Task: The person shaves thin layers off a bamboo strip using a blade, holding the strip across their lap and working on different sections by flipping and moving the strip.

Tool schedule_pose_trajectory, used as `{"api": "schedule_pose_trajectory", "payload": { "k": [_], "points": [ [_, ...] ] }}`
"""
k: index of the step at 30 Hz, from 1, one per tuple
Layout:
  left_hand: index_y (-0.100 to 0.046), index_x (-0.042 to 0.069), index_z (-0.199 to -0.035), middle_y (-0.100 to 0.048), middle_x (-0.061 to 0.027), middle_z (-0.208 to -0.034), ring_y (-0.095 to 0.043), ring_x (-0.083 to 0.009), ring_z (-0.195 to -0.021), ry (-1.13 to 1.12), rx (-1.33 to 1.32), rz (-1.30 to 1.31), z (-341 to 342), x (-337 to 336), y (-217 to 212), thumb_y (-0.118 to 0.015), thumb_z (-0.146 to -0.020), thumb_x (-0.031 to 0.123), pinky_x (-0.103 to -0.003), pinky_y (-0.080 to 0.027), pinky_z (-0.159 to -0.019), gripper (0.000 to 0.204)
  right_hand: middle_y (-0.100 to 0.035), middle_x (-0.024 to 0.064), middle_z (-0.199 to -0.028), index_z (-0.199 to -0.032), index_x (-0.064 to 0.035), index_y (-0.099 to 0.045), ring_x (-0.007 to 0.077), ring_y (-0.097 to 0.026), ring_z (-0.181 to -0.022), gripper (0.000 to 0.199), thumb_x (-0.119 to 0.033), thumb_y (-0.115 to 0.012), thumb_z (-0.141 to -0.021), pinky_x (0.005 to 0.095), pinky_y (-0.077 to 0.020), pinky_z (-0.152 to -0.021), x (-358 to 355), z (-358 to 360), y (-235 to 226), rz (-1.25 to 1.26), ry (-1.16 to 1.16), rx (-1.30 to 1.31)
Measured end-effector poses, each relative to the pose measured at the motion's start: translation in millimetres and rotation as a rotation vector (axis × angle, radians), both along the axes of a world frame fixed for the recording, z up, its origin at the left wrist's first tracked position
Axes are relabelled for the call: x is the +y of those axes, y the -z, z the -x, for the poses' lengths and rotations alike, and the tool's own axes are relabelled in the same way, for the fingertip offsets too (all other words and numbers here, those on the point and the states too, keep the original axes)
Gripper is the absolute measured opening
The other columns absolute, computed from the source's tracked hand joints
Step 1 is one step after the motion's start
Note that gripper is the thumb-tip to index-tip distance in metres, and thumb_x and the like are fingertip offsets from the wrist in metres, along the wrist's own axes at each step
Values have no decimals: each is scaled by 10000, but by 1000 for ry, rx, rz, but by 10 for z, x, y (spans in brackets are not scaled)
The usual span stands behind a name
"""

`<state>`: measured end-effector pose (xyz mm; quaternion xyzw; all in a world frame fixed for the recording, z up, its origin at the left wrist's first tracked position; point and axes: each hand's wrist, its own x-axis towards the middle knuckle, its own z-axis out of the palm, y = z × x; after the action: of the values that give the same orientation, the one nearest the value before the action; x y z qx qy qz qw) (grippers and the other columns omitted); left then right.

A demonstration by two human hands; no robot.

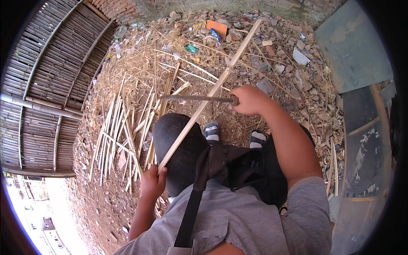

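Observation:
A long pale bamboo strip (pixel 191 121) slants up and away to the right across my left thigh, with a joint partway along it. My left hand (pixel 154 180) is closed around its near end, beside my left knee. My right hand (pixel 250 100) grips the handle of a long knife (pixel 193 98), whose dark narrow blade points left. The blade lies across the strip around its middle; whether it bites into the bamboo cannot be made out. My right fingers wrap the handle and partly hide it.
Several split bamboo strips (pixel 111 136) lie in a loose pile on the ground to the left. A bamboo slat wall (pixel 46 85) stands at far left. Rubble and litter, including an orange piece (pixel 216 28), cover the ground ahead. Grey panels (pixel 355 46) lean at right.

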<state>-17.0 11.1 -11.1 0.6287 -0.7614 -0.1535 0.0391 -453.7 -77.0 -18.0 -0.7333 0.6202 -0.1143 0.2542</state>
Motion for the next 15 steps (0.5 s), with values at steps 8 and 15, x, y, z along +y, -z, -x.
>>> {"api": "schedule_pose_trajectory", "payload": {
  "k": [8, 15],
  "points": [
    [-514, 25, -849, -614, -262, -704, -614, -508, -712, -1, 3, -43, -57, -15, -38, -589, -1004, 421, -590, -440, -621, 432, -708, 185, -870, -987, -66, -714, 382, -697, -867, 316, -311, -776, -798, 476, -535, -758, 43, -244, -87, 35, -21, 60],
    [-511, 22, -843, -613, -264, -702, -613, -509, -719, 24, 5, 2, -38, -67, 56, -580, -1009, 417, -588, -443, -629, 434, -705, 164, -858, -965, -81, -712, 373, -691, -862, 282, -300, -754, -793, 468, -540, -755, -128, 70, 129, -23, 112, -41]
  ]
}}
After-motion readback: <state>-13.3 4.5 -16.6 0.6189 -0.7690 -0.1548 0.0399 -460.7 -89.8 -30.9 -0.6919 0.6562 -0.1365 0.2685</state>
